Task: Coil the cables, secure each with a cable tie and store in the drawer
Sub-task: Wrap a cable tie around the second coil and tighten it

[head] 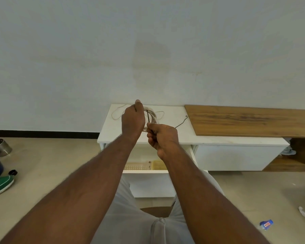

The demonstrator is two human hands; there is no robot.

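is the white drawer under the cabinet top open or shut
Open: the white drawer is pulled out toward the person below the white cabinet top, and a beige perforated tray shows inside.

Both bare forearms reach straight out from the bottom of the view and come together near the middle. The left hand is a bit higher, back of the hand toward the camera, fingers curled around a coil of pale cable. The right hand sits just below and right of that grip, thumb and fingers pinching a thin black tie that runs up across the coil. The hands nearly touch.
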